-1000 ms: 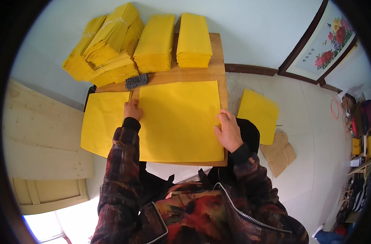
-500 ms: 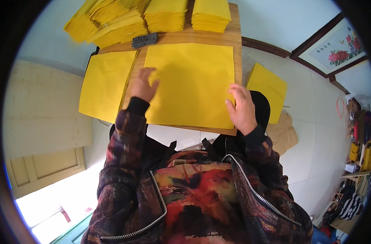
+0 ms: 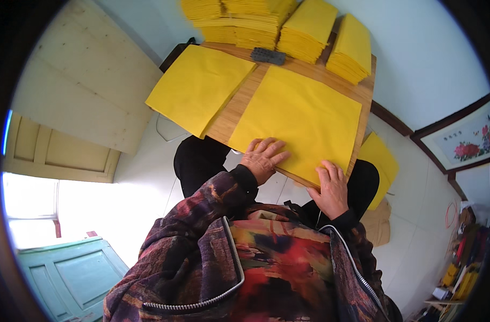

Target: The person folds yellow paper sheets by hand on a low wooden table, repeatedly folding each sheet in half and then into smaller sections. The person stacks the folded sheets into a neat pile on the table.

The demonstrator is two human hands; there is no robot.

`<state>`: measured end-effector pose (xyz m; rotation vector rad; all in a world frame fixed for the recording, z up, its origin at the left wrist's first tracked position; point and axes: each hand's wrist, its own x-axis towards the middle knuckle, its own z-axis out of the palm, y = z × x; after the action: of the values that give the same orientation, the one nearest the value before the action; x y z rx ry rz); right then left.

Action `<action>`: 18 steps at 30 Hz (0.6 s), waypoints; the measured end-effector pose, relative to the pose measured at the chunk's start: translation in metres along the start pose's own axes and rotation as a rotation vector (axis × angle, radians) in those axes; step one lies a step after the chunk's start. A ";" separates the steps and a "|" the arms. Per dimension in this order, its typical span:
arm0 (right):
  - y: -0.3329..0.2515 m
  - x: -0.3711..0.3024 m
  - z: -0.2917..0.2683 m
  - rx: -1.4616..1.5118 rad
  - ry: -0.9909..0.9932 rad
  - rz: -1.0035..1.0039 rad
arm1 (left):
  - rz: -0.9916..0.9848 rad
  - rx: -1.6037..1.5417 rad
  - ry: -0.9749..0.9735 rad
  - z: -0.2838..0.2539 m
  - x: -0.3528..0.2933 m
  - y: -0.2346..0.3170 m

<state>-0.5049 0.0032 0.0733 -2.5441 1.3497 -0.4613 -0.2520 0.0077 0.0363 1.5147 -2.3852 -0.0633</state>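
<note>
The large yellow rectangular paper-like sheet (image 3: 304,115) lies flat on the brown wooden counter (image 3: 224,126). The left hand (image 3: 262,161), previously over its left edge, now rests on the near edge, fingers spread, grasping nothing. The right hand (image 3: 332,192) has come to the near right part, fingers bent; whether they pinch, I cannot tell. Handling thus shifts to the near edge.

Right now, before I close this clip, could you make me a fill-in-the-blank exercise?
The left hand and right hand are at the near edge of a sheet coloured ____.
The grey block lies on a table made of ____.
The framed picture shows red ____.

Missing words: yellow, wood, flowers.
</note>
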 end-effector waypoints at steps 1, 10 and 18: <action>-0.001 0.000 0.000 -0.015 -0.001 0.003 | -0.008 -0.001 -0.022 0.002 0.000 0.000; 0.024 -0.001 -0.001 0.211 0.231 0.096 | -0.134 -0.188 0.117 -0.021 0.001 -0.034; 0.060 -0.007 -0.009 0.741 0.246 0.556 | -0.600 -0.481 0.177 -0.012 0.010 -0.122</action>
<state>-0.5582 -0.0245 0.0602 -1.4888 1.5127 -0.9528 -0.1457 -0.0532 0.0252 1.8205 -1.5558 -0.5636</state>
